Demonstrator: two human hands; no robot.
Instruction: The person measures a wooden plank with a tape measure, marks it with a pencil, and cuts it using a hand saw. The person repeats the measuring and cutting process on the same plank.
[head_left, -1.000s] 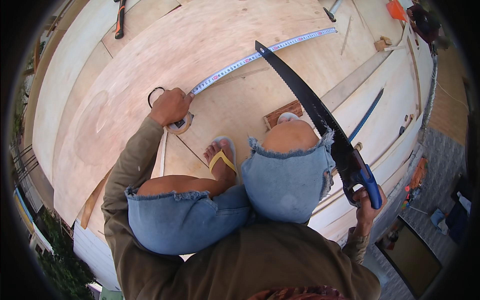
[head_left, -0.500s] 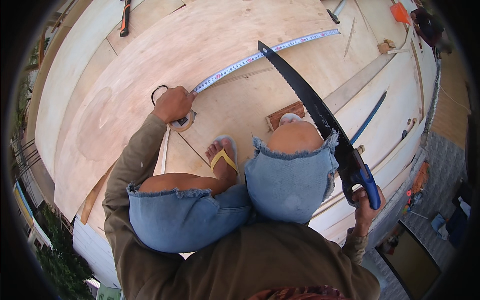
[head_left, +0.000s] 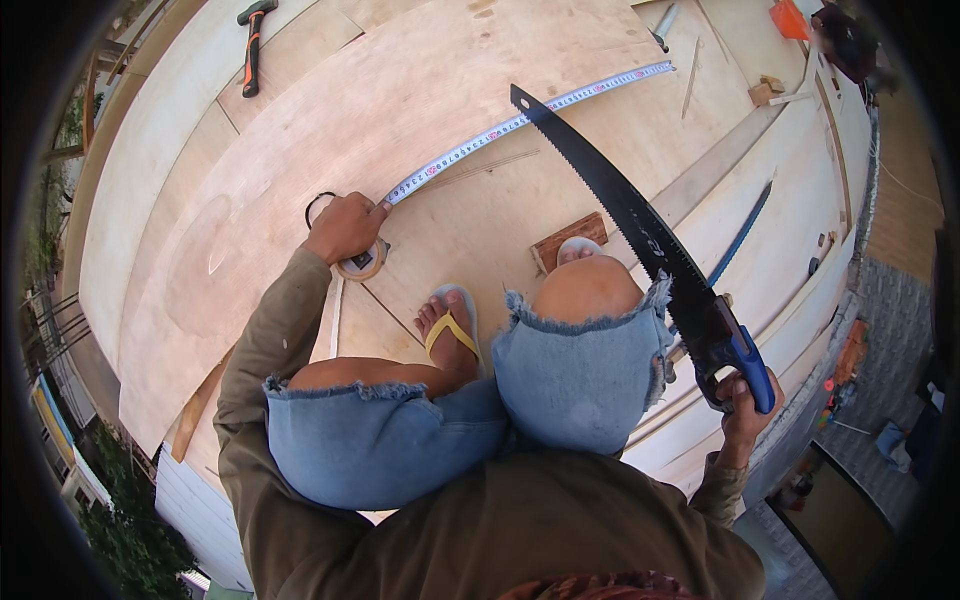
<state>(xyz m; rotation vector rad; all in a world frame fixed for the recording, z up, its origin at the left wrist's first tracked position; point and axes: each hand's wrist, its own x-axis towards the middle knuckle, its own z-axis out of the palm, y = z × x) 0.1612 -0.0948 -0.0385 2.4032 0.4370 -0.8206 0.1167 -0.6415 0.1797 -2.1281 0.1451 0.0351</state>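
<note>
My left hand (head_left: 343, 228) is closed around a round tape measure (head_left: 363, 264) with a black strap loop, its thumb by the mouth of the case. From there the pale printed blade (head_left: 455, 155) runs up and right over the plywood (head_left: 290, 130). My right hand (head_left: 742, 412) grips the blue handle of a handsaw (head_left: 650, 232) with a curved, toothed black blade. The saw slants up and left past my right knee; its tip overlaps the tape in this view. Whether the two touch, I cannot tell.
A hammer (head_left: 252, 55) with an orange-black handle lies at the far left. A small brown wood block (head_left: 569, 241) sits by my right foot. Another blue-looking saw blade (head_left: 740, 235) lies to the right. The plywood's right edge drops toward a lower tiled floor (head_left: 880, 330).
The view has shifted slightly, and the hammer's head now shows at the top. Both hands keep their hold on the tape measure and the handsaw, with little movement.
</note>
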